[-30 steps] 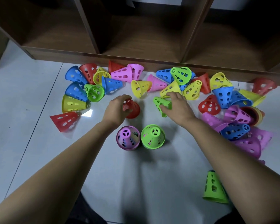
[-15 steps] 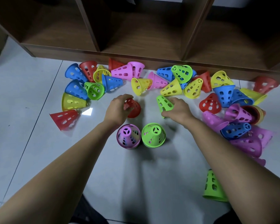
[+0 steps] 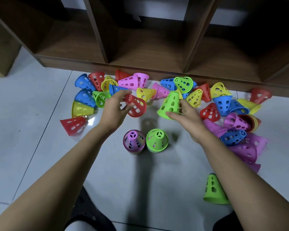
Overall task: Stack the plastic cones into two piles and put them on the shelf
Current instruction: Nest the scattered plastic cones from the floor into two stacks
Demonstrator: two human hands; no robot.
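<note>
Change: both hands are now lifting cones clear of the floor; a second ago they were only reaching into the scatter, and half a second ago just closing on them.
Left hand [image 3: 114,108]: fingers are curling round a red cone [image 3: 135,105], pinching it near its narrow tip, wide mouth tilting away to the right.
Right hand [image 3: 184,115]: fingers and thumb are clasping a green cone [image 3: 170,104] from its right side, tip up and slightly tilted.
Piles: a purple pile [image 3: 133,141] is standing just below the left hand, a green pile [image 3: 157,140] just below and left of the right hand, the two nearly touching.
Loose cones: many are still lying beyond and beside both hands, along the foot of the shelf [image 3: 140,64]; one green cone [image 3: 213,189] is standing apart beside the right forearm.
Meaning: each hand is likely carrying its cone down onto the pile beneath it; the stacking looks early, and nothing is showing in the shelf compartments yet.
</note>
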